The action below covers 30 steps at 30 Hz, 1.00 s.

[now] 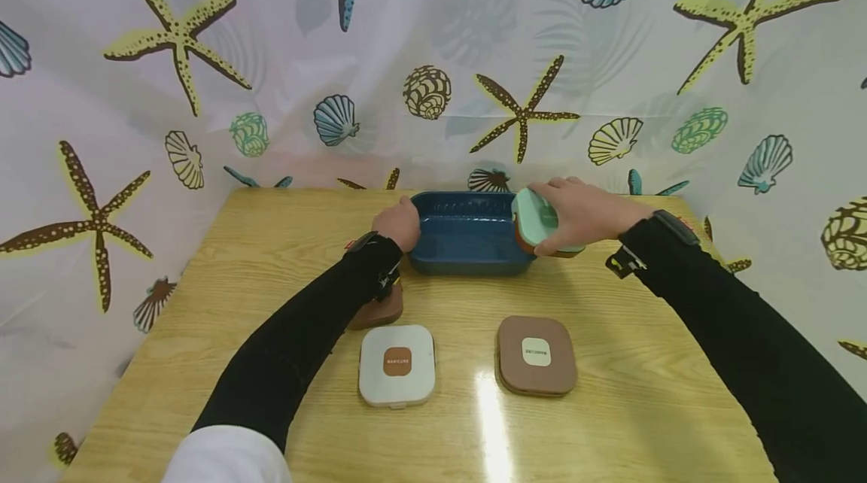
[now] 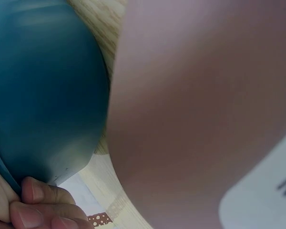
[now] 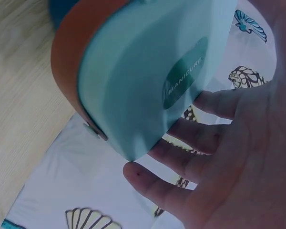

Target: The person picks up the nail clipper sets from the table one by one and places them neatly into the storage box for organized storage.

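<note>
My left hand [image 1: 397, 223] grips the left end of a dark blue plastic bin [image 1: 467, 268], its curled fingers [image 2: 50, 196] at the rim in the left wrist view. At the bin's right end my right hand [image 1: 584, 211] holds a mint-green manicure case [image 1: 536, 214] with an orange-brown base. That case is tilted and overlaps the bin's right rim. In the right wrist view the fingers lie along the mint case's edge, and its lid [image 3: 128, 81] reads MANICURE. The bin's visible inside is bare blue plastic.
A white manicure case [image 1: 400, 393] and a brown one [image 1: 538, 381] lie on the wooden table [image 1: 271, 242] nearer to me. Another brown case [image 1: 382, 310] is partly hidden under my left forearm. A sea-print curtain [image 1: 406, 152] hangs behind the table.
</note>
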Each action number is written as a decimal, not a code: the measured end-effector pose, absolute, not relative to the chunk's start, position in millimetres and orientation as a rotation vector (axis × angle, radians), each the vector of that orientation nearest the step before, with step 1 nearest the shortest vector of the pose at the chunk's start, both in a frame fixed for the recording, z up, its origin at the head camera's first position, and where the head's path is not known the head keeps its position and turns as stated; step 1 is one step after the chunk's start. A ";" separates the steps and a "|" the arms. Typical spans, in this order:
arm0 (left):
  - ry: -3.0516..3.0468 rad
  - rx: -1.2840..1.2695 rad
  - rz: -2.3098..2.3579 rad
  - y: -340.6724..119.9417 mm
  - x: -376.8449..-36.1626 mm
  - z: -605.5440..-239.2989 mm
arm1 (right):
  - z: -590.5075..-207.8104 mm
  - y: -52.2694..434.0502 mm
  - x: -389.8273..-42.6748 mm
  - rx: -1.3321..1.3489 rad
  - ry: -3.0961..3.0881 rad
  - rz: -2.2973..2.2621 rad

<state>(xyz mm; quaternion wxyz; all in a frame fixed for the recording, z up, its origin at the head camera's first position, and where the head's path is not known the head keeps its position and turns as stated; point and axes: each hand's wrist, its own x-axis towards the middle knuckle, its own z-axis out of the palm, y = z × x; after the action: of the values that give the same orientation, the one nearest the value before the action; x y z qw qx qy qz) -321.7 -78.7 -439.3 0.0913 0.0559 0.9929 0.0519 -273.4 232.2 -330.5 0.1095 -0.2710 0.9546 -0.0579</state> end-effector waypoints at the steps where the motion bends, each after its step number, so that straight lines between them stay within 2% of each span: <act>1: 2.950 0.164 0.155 -79.0 -321.5 -439.2 | -330.3 226.4 -277.5 -0.799 2.803 -0.166; 12: 2.944 0.165 0.184 -80.2 -318.7 -438.8 | -350.1 173.7 -314.9 -0.783 2.739 -0.093; 24: 2.904 0.113 0.134 -76.4 -323.0 -439.3 | -395.1 166.9 -321.3 -0.720 2.708 0.028; 30: 2.907 0.078 0.132 -76.3 -325.8 -437.2 | -414.0 165.8 -327.3 -0.777 2.730 0.085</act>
<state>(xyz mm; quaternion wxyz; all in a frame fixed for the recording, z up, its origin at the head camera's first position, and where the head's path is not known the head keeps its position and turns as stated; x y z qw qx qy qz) -325.8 -76.3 -437.2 0.1150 0.0266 0.9920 0.0451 -327.3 165.8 -414.0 0.1503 -0.2703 0.9505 0.0294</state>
